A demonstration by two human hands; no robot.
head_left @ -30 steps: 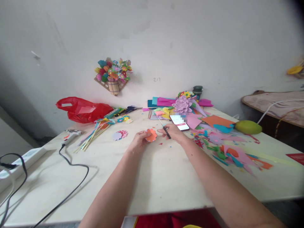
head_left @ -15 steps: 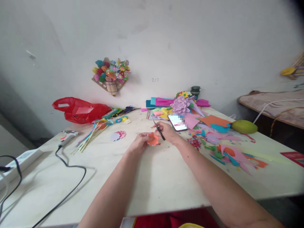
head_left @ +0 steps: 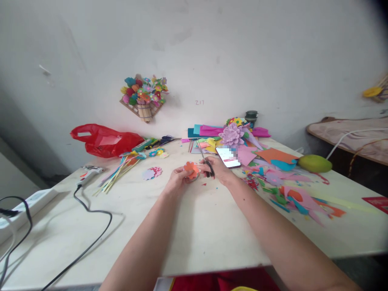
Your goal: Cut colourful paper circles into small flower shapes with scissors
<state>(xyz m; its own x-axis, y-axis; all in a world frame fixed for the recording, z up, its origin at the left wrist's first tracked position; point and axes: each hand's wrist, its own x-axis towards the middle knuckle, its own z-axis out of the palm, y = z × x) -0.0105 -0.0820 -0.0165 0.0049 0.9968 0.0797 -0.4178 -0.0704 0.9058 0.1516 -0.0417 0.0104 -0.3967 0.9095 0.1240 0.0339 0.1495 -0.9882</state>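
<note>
My left hand [head_left: 178, 180] pinches a small orange paper flower [head_left: 190, 169] above the pale table [head_left: 194, 226]. Just to its right, my right hand [head_left: 218, 169] grips a pair of dark-handled scissors [head_left: 205, 160], blades pointing up and away, close beside the flower. A phone [head_left: 228, 157] with a lit screen lies directly behind my right hand. Cut paper flowers [head_left: 152, 172] in pink and lilac lie on the table to the left of my left hand.
Coloured paper scraps [head_left: 291, 194] cover the right side. A green mango-like fruit [head_left: 315, 163], a large lilac paper flower [head_left: 232, 134], stacked paper sheets [head_left: 203, 130], coloured sticks [head_left: 119, 171], a red bag [head_left: 104, 140], a glue gun [head_left: 89, 172] and its black cord [head_left: 91, 210] lie around.
My hands shifted slightly while holding the flower and scissors. The flower turned in my left fingers, and the scissors swung from tilted left toward more upright beside it.
</note>
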